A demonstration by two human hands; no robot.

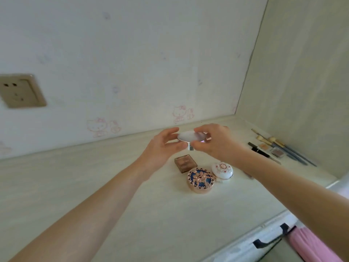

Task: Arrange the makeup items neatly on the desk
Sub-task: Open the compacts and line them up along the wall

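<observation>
Head view: you hold a round compact [191, 137] above the desk [94, 176], near the back wall. Left hand [162, 146] cups its left rim, fingers curved round it; right hand [213, 140] pinches the right rim, thumb under, fingers over. It sits between both palms, roughly level. Judged light, rigid, glossy, so likely slippery; the hinged lid may gape. Grip the rim, not the lid face. Three more compacts [201, 180] lie below, brushes [283, 148] well to the right.
</observation>
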